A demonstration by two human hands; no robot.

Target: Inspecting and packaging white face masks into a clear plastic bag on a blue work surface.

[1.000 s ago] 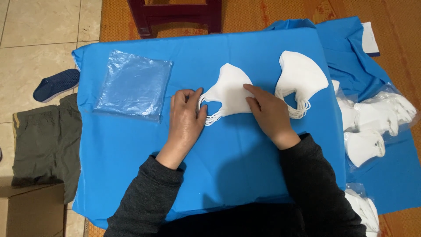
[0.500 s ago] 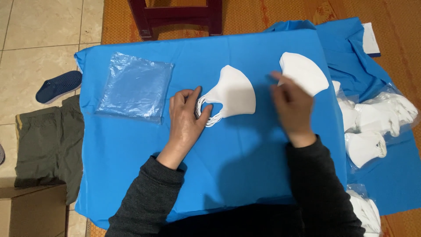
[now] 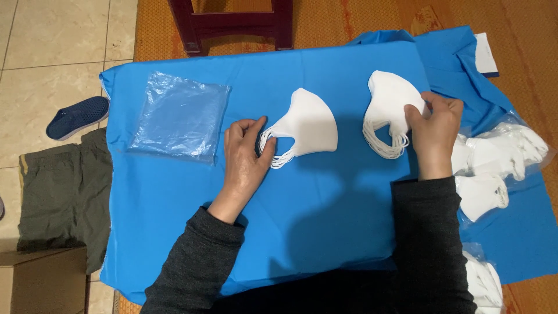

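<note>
A blue cloth (image 3: 174, 232) covers the work surface and underlies both hands. Beyond it, well to the left of the left hand's grip, lie an olive-green garment (image 3: 58, 192), a brown cardboard box (image 3: 43, 282) and a dark blue shoe (image 3: 77, 116) on the tiled floor. A dark wooden chair base (image 3: 232, 23) stands on the woven mat at the far side.

A flat stack of clear plastic bags (image 3: 180, 116) lies on the cloth just left of the left hand, apart from it.

To the right of the right hand, off the edge of the work surface, loose white masks in clear wrap (image 3: 494, 160) lie on more blue fabric.

The stack of white masks (image 3: 388, 110) lies directly under and left of the right hand (image 3: 433, 125). The fingers (image 3: 414, 113) rest on the stack's right edge, bent as though pinching the top layer; whether they are actually clamped on it cannot be told. The ear loops hang below the fingertips.

The single folded white mask (image 3: 311, 123) lies flat on the cloth, immediately right of the left hand (image 3: 247, 154). That hand is open, palm down, fingers spread, with the thumb and fingertips touching the mask's ear loops (image 3: 273, 152); nothing is gripped. The two mask groups lie near each other but apart.
</note>
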